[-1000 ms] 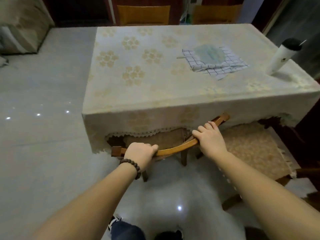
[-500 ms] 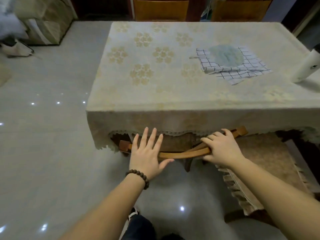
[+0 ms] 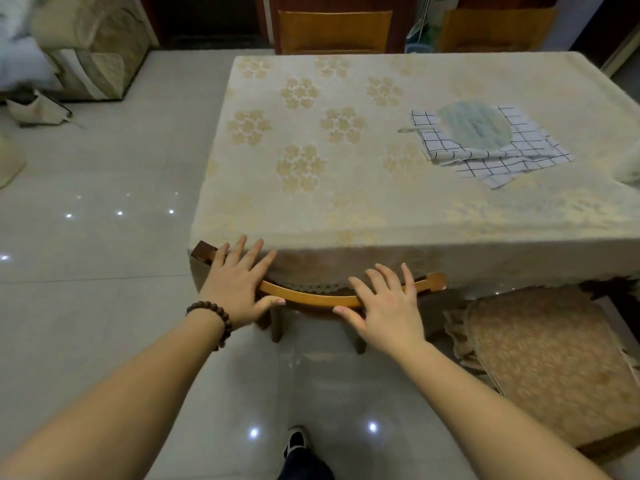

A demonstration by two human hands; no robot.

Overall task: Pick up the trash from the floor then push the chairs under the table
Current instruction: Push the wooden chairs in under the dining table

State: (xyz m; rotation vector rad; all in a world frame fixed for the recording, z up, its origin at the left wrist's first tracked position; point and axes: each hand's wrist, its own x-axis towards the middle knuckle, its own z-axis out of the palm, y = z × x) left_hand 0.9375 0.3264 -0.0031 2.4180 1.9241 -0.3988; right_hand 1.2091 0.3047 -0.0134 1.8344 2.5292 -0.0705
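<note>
- at the near table [image 3: 398, 216] edge, the chair [image 3: 311, 299] is seen tucked under the cloth, only its curved top rail showing.
- left hand [image 3: 239, 285] is laid flat on the rail, fingers spread straight.
- right hand [image 3: 384, 303] is laid likewise, fingers spread.
- a second cushioned chair [image 3: 547, 362] is seen well out from the table, at right.

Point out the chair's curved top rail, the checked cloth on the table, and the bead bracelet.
curved top rail [image 3: 322, 299], head view, bare wood midway between the two hands.
checked cloth [image 3: 498, 166], head view, near corner of the fabric, clear of the round thing lying on it.
bead bracelet [image 3: 213, 315], head view, beads on the left wrist.
</note>
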